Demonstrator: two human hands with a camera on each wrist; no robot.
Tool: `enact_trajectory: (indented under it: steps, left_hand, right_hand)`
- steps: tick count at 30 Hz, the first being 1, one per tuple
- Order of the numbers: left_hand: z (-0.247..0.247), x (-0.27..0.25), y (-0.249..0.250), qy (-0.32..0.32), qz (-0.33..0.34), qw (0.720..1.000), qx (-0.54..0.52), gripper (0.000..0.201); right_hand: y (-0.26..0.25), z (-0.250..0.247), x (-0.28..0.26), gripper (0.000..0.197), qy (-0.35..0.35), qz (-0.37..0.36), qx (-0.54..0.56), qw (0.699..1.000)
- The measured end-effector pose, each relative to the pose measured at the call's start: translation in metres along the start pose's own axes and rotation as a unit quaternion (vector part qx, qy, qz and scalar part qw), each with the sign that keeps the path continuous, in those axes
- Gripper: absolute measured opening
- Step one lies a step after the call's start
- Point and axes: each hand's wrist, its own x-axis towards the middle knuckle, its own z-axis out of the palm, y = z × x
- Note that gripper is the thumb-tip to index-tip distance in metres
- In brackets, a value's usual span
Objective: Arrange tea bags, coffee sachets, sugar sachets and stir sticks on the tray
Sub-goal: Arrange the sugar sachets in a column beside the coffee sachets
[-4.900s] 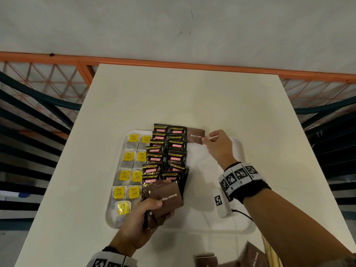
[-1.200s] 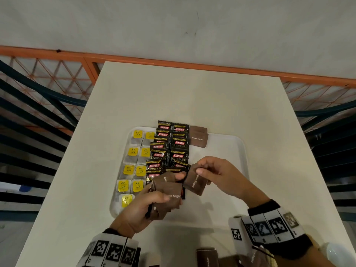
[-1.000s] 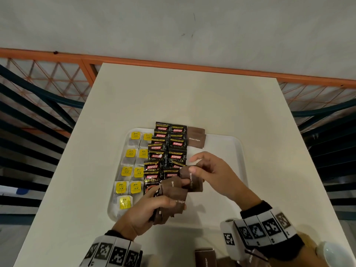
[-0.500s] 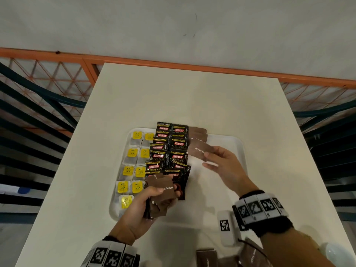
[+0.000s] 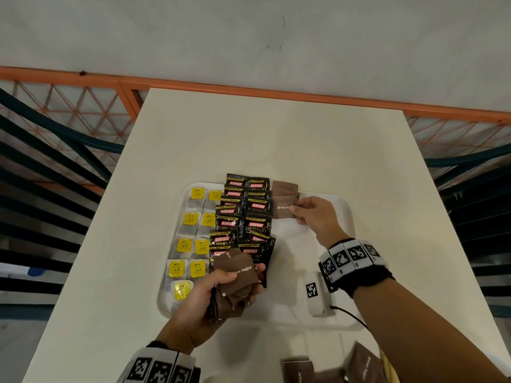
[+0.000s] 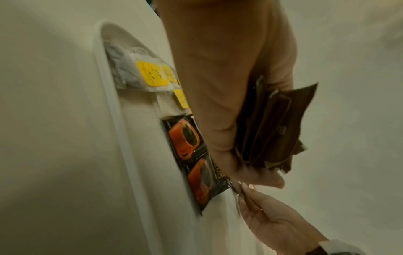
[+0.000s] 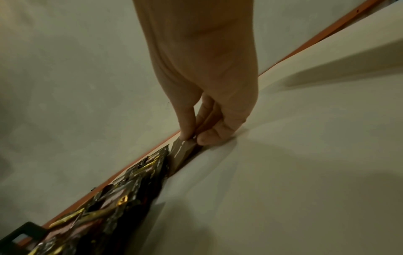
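Observation:
A white tray [image 5: 343,217] lies on the cream table. Tea bags with yellow tags [image 5: 190,239] fill its left side in two columns. Black Kopiko coffee sachets [image 5: 243,217] overlap in two columns beside them. My right hand [image 5: 297,212] pinches one brown sugar sachet [image 5: 283,210] low over the tray, just in front of other brown sugar sachets [image 5: 284,187] lying at the far edge. My left hand [image 5: 235,283] grips a stack of brown sugar sachets [image 5: 235,272] above the tray's near left part; in the left wrist view the stack [image 6: 268,131] sits edge-on in my palm.
More brown sachets [image 5: 298,369] and pale stir sticks [image 5: 387,366] lie on the table at the near edge, right of centre. A white marker block with a cable [image 5: 315,293] hangs over the tray. An orange railing [image 5: 276,92] runs behind the table.
My right hand took one sugar sachet from the stack in my left hand and carried it away to the tray's far edge, beside the coffee column. The left hand kept holding its stack.

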Motion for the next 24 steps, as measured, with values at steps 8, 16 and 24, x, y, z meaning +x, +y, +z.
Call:
enact_trajectory:
  steps: [8, 16, 24]
  left_hand:
    - [0.001, 0.002, -0.003, 0.021, -0.001, 1.000, 0.004, 0.047]
    - [0.010, 0.007, -0.002, 0.065, 0.029, 0.997, 0.017, 0.038]
    - [0.016, 0.006, -0.003, 0.098, 0.044, 0.993, 0.037, 0.028]
  right_hand:
    - [0.003, 0.003, 0.000, 0.025, 0.072, -0.052, -0.143, 0.986]
    - [-0.012, 0.004, -0.047, 0.012, -0.013, -0.106, -0.168, 0.980]
    - [-0.007, 0.007, -0.107, 0.018, -0.352, -0.057, -0.113, 0.927]
